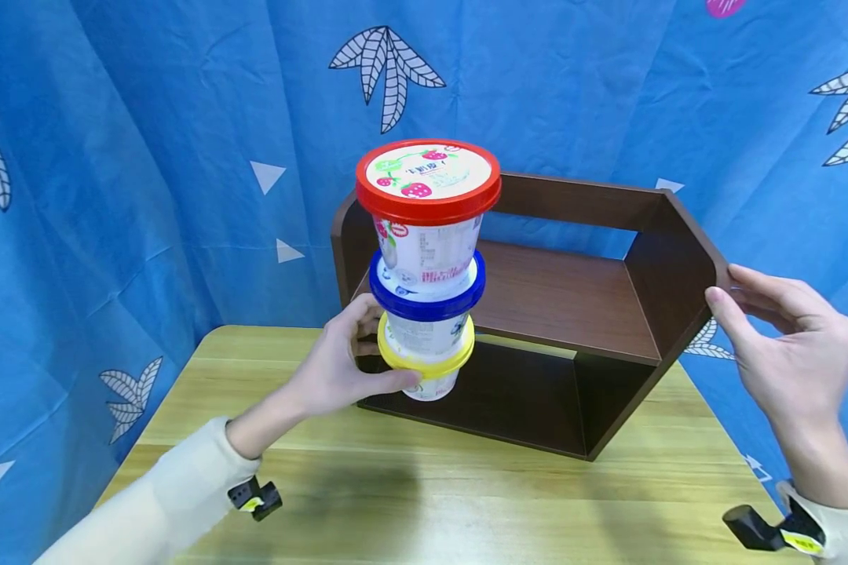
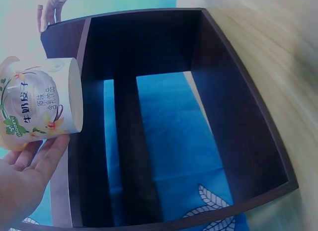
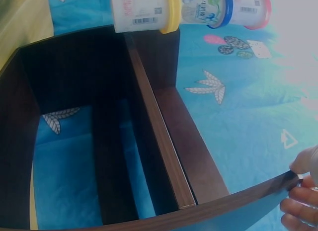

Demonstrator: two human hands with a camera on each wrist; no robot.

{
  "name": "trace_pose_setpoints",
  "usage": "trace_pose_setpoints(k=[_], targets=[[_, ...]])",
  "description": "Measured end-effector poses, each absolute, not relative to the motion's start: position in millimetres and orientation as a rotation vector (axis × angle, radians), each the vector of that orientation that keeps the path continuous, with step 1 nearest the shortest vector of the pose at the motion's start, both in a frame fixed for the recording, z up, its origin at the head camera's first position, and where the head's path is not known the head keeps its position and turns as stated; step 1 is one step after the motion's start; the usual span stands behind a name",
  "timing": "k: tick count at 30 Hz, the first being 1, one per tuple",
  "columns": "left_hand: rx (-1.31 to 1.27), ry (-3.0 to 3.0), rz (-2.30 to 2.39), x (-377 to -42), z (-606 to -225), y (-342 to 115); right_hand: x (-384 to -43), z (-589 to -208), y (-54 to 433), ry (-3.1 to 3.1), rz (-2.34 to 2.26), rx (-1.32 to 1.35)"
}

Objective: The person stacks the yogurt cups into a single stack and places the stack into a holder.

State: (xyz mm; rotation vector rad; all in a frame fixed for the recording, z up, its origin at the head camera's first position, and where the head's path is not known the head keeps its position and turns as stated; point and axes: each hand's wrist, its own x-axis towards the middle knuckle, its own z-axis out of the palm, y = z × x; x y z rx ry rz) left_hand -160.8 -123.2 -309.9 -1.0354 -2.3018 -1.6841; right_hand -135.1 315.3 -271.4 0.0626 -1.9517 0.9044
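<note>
My left hand (image 1: 335,369) grips the yellow-lidded tub (image 1: 434,387), the lowest of a stack of three. On it stands a blue-lidded tub (image 1: 424,336), topped by a larger red-lidded tub (image 1: 431,247) printed with strawberries. The stack is held up in front of a dark brown two-tier shelf (image 1: 565,294). With thumb and fingers, my right hand (image 1: 795,337) pinches the front edge of the shelf's right side panel. In the left wrist view, the yellow-lidded tub (image 2: 37,102) shows its printed front, with fingers beneath it.
The shelf stands on a light wooden table (image 1: 466,502), set at an angle. Behind hangs a blue curtain (image 1: 205,157) with white leaf prints. A small black camera (image 1: 254,498) is strapped to the left wrist and another (image 1: 770,530) to the right.
</note>
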Motion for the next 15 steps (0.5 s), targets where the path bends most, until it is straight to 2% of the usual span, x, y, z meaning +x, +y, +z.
trace_pose_setpoints(k=[6,15], targets=[[-1.088,-2.253,-1.689,-170.6,-300.2,-122.4,-134.4,-271.1,315.7,-1.947,0.904,0.064],[-1.031,-2.288,-1.662,-183.4,-292.6,-118.9,-133.8,-270.8,314.0,-1.947,0.91,0.073]])
